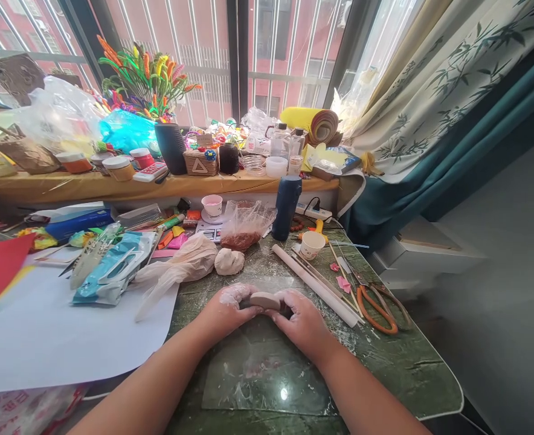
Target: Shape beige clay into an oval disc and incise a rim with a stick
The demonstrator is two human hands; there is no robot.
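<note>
Disc (pixel 266 300), grey-brown, edge rounded, held upright or tilted (cannot tell which) between both hands, above the clear sheet (pixel 267 377) on the table (pixel 414 368). Left hand (pixel 232 307): fingers curled round the disc's left side, thumb along its lower edge. Right hand (pixel 301 313): same grip on the right side, thumb tip near the other. White residue on both, heavier on the left.

Just beyond the hands: pale lump (pixel 229 261), apparently touching a crumpled bag (pixel 199 257). Behind these, a clear bag of reddish-brown matter (pixel 240 240); dark blue flask (pixel 287 208), upright, to its right. Right of the hands: white rod (pixel 316 287), lying slantwise; paper cup (pixel 313 245) past its far end; orange-handled shears (pixel 378 308) near the table edge. Far left: white paper (pixel 81 347), blue-and-white packet (pixel 113 269) on it.
</note>
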